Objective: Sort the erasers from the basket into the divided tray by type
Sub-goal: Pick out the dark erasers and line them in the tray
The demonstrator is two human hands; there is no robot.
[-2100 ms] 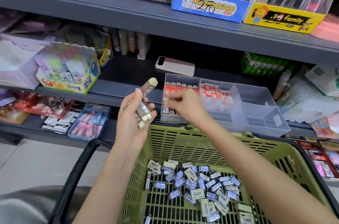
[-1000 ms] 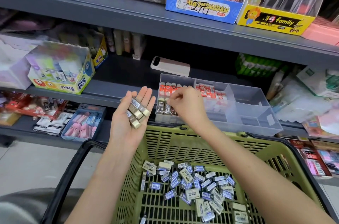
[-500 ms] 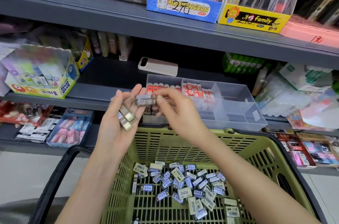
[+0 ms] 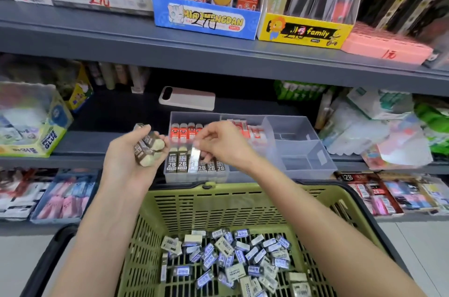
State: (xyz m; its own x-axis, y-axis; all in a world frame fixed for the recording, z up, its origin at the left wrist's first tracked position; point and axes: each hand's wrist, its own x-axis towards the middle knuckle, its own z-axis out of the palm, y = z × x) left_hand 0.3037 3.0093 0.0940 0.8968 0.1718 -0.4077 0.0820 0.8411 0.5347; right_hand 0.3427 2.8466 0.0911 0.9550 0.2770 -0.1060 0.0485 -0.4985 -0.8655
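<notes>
The olive-green slatted basket (image 4: pixel 218 202) was matt moulded plastic, the divided grey tray (image 4: pixel 306 165) smooth translucent plastic. The small sleeved erasers (image 4: pixel 224 245) showed glossy wrappers. The grey shelf board (image 4: pixel 218 53) looked like matt painted metal.

A single view is given, taken from a camera worn on the head. The scene is looked at forward and downward, from above the green basket (image 4: pixel 226 202), whose bottom fills the lower middle. Both forearms are seen entering from the bottom edge, and the left hand (image 4: pixel 126 158) and right hand (image 4: pixel 226 146) are caught close up at mid-frame, by the divided tray (image 4: pixel 303 148). The shop shelves (image 4: pixel 218 53) are faced squarely and near. The floor (image 4: pixel 19 260) is caught at lower left.
</notes>
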